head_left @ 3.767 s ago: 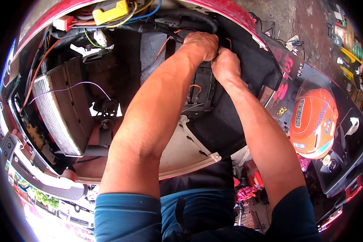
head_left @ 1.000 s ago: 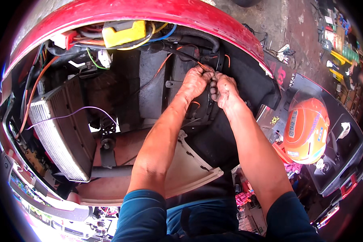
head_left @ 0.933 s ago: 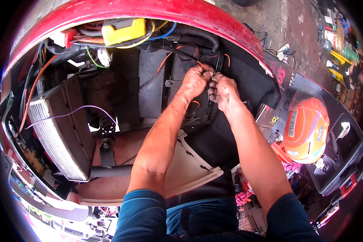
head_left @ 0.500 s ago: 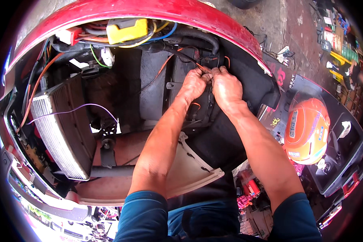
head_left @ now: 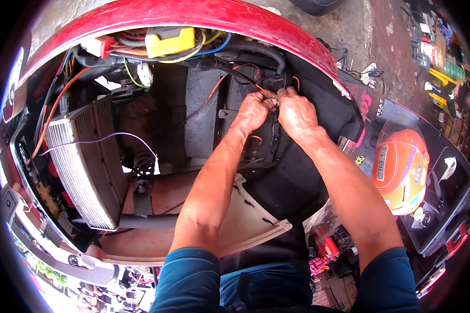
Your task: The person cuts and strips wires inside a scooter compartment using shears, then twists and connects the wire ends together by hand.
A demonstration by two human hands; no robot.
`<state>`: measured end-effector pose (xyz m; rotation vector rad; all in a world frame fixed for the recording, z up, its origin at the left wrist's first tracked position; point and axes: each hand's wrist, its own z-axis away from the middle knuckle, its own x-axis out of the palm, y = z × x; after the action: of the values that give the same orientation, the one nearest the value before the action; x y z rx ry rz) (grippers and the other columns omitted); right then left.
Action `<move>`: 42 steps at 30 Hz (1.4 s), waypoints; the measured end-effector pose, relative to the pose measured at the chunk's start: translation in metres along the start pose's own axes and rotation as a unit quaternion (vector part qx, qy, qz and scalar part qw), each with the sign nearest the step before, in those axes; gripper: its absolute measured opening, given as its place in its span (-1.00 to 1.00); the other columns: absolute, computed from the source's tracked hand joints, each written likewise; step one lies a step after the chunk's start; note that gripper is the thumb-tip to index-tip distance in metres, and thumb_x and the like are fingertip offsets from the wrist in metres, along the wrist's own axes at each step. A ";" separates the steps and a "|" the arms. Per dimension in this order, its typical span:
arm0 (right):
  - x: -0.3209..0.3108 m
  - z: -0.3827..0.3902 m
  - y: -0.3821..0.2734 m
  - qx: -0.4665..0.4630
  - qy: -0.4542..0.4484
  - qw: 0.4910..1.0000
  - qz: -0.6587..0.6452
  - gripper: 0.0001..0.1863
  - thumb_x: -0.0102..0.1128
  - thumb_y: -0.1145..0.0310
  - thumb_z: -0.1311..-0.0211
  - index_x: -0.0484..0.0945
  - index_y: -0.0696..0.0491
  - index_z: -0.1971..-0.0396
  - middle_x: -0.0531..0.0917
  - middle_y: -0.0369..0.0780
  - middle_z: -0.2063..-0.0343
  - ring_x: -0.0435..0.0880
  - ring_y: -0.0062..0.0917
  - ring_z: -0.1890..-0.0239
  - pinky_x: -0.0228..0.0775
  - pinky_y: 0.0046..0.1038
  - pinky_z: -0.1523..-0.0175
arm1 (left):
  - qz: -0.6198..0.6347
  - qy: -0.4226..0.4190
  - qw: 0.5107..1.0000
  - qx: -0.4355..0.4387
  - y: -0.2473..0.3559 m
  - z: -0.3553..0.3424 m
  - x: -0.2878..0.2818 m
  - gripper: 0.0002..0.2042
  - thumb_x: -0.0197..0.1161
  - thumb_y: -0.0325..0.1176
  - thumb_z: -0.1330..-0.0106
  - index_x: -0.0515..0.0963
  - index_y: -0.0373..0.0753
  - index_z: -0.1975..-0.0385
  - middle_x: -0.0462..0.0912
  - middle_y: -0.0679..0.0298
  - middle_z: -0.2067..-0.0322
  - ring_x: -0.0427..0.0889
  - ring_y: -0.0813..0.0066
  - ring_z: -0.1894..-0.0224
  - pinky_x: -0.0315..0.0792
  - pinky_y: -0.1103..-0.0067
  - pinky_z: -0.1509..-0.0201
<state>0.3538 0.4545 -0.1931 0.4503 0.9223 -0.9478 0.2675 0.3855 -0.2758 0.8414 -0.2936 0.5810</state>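
Note:
My left hand (head_left: 255, 111) and my right hand (head_left: 298, 116) meet fingertip to fingertip inside the open vehicle body, over its dark right side. Both are closed in a pinch. An orange wire (head_left: 266, 93) coming out of a black sleeved cable (head_left: 238, 76) runs into the left fingertips. What the right fingers pinch is mostly hidden, but it appears to be the same wire's end. A thin orange wire (head_left: 214, 93) hangs to the left of the hands, and a short orange loop (head_left: 296, 81) shows just above the right one.
A red curved body panel (head_left: 193, 14) arches over the cavity. Beneath it sit a yellow-and-grey box (head_left: 171, 44) and a corrugated black hose (head_left: 261, 48). A finned metal radiator (head_left: 81, 169) with a purple wire (head_left: 109, 136) stands left. An orange helmet (head_left: 401, 169) rests at right.
The whole view has shifted slightly. Both hands keep their pinch at the same spot by the orange wire, with only a small shift of the fingers.

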 end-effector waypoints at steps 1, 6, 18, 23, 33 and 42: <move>-0.002 -0.001 0.001 -0.016 -0.021 1.000 0.000 -0.75 -0.09 0.46 -0.13 0.50 0.20 0.23 0.56 0.03 0.16 0.62 -0.13 0.23 0.49 -0.24 0.11 | -0.018 -0.001 1.000 -0.006 0.002 0.002 0.000 -0.92 0.12 -0.53 -0.21 0.55 -0.35 0.39 0.61 0.29 0.47 0.52 0.57 0.41 0.41 0.63 0.25; -0.011 -0.015 -0.002 -0.003 -0.083 0.996 -0.023 -0.78 0.03 0.41 -0.06 0.55 0.21 0.34 0.61 0.03 0.28 0.65 -0.19 0.28 0.51 -0.28 0.20 | -0.019 -0.007 1.000 0.012 -0.007 -0.001 -0.004 -0.91 0.14 -0.51 -0.21 0.56 -0.36 0.39 0.61 0.28 0.46 0.52 0.58 0.40 0.41 0.63 0.24; 0.016 0.000 -0.019 0.374 -0.043 0.745 -0.551 -0.80 -0.02 0.37 -0.14 0.44 0.17 0.30 0.58 -0.12 0.51 0.62 -0.30 0.50 0.49 -0.21 0.47 | -0.086 -0.005 0.996 0.006 -0.007 -0.002 -0.009 -0.90 0.12 -0.45 -0.23 0.57 -0.28 0.35 0.61 0.32 0.45 0.50 0.61 0.38 0.38 0.63 0.22; 0.015 0.025 -0.016 0.073 0.131 0.985 -0.089 -0.78 0.00 0.52 -0.03 0.41 0.15 0.25 0.55 0.00 0.27 0.61 -0.08 0.44 0.49 -0.19 0.30 | -0.047 -0.029 0.998 0.020 -0.013 -0.003 -0.012 -0.88 0.14 -0.40 -0.23 0.58 -0.26 0.34 0.59 0.38 0.45 0.44 0.66 0.38 0.35 0.64 0.23; 0.026 0.010 -0.002 -0.005 0.027 0.999 -0.016 -0.78 -0.07 0.44 -0.08 0.53 0.14 0.31 0.59 -0.03 0.28 0.66 -0.20 0.36 0.54 -0.24 0.31 | -0.099 0.006 0.995 -0.007 -0.027 -0.011 -0.018 -0.82 0.13 -0.38 -0.22 0.56 -0.31 0.26 0.61 0.28 0.39 0.50 0.57 0.32 0.37 0.61 0.18; 0.000 -0.012 -0.021 0.333 -0.047 0.891 -0.304 -0.75 0.06 0.36 -0.04 0.59 0.25 0.42 0.63 0.06 0.38 0.67 -0.20 0.29 0.51 -0.32 0.19 | -0.048 -0.012 0.999 -0.020 -0.015 -0.008 -0.020 -0.87 0.09 -0.53 -0.21 0.57 -0.33 0.30 0.62 0.32 0.40 0.52 0.59 0.33 0.39 0.65 0.15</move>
<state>0.3303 0.4517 -0.1982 0.7017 0.6286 -1.8680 0.2606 0.3767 -0.2995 0.8192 -0.2836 0.4748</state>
